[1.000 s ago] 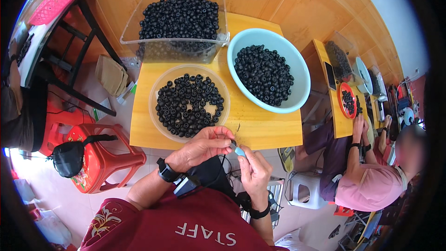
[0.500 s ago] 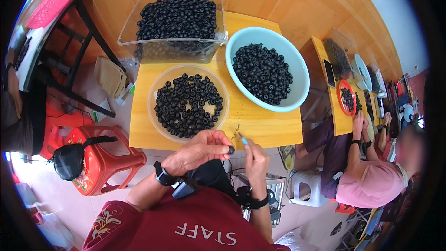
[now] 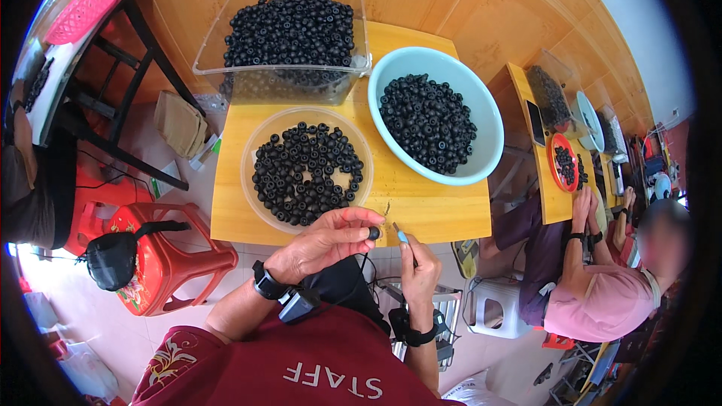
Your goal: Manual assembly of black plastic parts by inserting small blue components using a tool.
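Note:
My left hand [image 3: 323, 242] pinches one small black bead-like ring [image 3: 374, 233] between thumb and fingers, just over the table's front edge. In my right hand [image 3: 421, 269] is a small blue-handled tool [image 3: 401, 236] with a thin metal tip, like a trimming knife. That tip points up and away from me, a little right of the bead and apart from it. Beyond my left hand stands a shallow clear round tray [image 3: 247, 180] with many black beads [image 3: 304, 180]. Dark crumbs [image 3: 387, 209] lie on the wood near the tool.
On the yellow table [image 3: 444, 214], a clear rectangular bin [image 3: 286, 90] and a light-blue basin [image 3: 492, 128] hold more black beads. A red stool [image 3: 180, 256] with a black bag stands left. At right, a person in pink [image 3: 602, 301] works at another table.
My right hand has moved slightly down and right, and the tool has tilted, its metal tip now showing. The bead has shifted a little in my left fingers.

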The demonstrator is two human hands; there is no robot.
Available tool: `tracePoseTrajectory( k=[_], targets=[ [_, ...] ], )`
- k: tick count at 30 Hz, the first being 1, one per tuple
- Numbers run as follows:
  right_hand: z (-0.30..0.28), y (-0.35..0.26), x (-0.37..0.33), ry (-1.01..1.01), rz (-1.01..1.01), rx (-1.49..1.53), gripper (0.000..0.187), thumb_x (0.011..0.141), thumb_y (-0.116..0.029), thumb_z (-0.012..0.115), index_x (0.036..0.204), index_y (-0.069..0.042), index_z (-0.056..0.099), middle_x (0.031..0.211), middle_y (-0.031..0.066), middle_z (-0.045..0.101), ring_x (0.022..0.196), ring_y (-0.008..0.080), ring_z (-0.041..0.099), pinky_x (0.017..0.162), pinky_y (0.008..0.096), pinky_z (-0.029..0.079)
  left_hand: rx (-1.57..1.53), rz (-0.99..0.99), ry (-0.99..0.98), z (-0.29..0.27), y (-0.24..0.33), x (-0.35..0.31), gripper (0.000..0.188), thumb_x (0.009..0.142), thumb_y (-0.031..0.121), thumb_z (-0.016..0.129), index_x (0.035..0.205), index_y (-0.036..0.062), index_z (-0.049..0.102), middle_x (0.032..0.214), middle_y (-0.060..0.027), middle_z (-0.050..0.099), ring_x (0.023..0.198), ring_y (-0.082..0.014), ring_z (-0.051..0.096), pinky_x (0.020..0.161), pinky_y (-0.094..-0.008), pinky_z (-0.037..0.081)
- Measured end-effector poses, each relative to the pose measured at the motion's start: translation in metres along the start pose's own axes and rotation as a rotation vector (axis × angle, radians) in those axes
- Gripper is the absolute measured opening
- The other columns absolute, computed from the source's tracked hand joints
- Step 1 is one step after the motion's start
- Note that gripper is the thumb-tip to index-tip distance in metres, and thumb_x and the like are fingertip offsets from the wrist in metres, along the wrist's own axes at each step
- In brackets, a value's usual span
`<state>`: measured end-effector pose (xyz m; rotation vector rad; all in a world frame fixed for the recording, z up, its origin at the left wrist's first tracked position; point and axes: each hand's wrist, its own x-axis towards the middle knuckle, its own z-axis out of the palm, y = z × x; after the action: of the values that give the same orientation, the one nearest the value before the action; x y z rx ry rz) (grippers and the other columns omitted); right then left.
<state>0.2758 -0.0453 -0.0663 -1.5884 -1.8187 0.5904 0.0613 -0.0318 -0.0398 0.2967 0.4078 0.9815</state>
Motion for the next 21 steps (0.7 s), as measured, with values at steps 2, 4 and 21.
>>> tracePoseTrajectory(
  k=[2, 4, 21],
  targets=[
    [0.000, 0.000, 0.000, 0.005, 0.012, 0.000, 0.019, 0.087, -0.012, 0.060, 0.102, -0.003, 0.067, 0.086, 0.0209, 0.064, 0.076, 0.0365, 0.064, 0.065, 0.0400, 0.049, 0.040, -0.019, 0.037, 0.003, 0.001, 0.002, 0.024, 0.091, 0.005, 0.059, 0.114, 0.0007, 0.058, 0.101, -0.0040, 0.062, 0.087, -0.0102, 0.062, 0.081, -0.0235, 0.052],
    [0.001, 0.000, -0.002, 0.031, -0.008, -0.007, 0.019, 0.086, -0.012, 0.060, 0.102, -0.004, 0.068, 0.083, 0.0202, 0.064, 0.073, 0.0360, 0.064, 0.062, 0.0403, 0.049, 0.088, -0.019, 0.062, 0.003, 0.001, 0.002, 0.022, 0.092, 0.006, 0.057, 0.113, 0.0003, 0.059, 0.099, -0.0034, 0.062, 0.085, -0.0093, 0.061, 0.080, -0.0230, 0.052],
    [-0.008, 0.005, -0.025, 0.101, -0.013, 0.047, 0.021, 0.089, -0.017, 0.060, 0.103, -0.004, 0.068, 0.078, 0.0199, 0.064, 0.064, 0.0330, 0.063, 0.057, 0.0374, 0.048, 0.808, 0.232, 0.040, 0.071, 0.094, 0.086, 0.056, 0.088, 0.012, 0.062, 0.135, -0.0050, 0.039, 0.129, -0.0224, 0.046, 0.100, -0.0237, 0.063, 0.087, -0.0306, 0.051]
  ],
)
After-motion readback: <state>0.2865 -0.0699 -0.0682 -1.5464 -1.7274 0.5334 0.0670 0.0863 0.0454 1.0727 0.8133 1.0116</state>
